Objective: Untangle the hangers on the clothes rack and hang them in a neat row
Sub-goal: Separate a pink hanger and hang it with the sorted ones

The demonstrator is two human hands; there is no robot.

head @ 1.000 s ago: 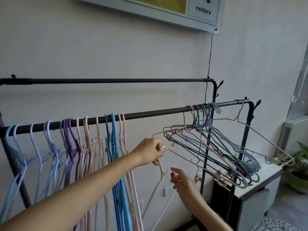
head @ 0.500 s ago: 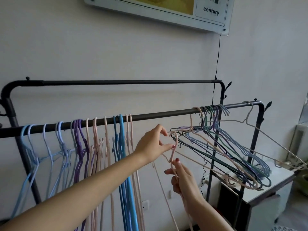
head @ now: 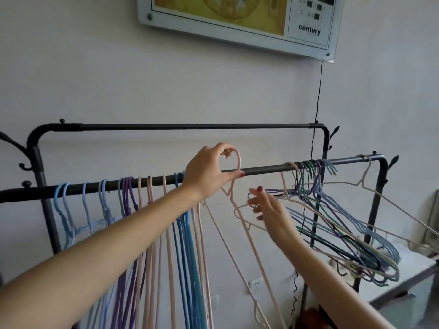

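The left hand [head: 209, 176] pinches the pink hanger [head: 237, 200] by its hook, just above the rail [head: 261, 167]. The right hand [head: 268, 210], open, touches its shoulder. The hanger may catch the tangled bunch [head: 337, 233] nearby.

left hand [head: 209, 175]: raised pink hanger [head: 237, 186], hook now above rail [head: 261, 168] | right hand [head: 268, 210]: released, open

- Both forearms are bare up to the frame's lower edge; no sleeve shows on either.
- Left hand [head: 209, 173]: a dark red painted nail shows on the thumb; no ring or watch visible.
- Right hand [head: 269, 211]: a dark red painted nail on a raised fingertip; wrist bare, slender fingers.
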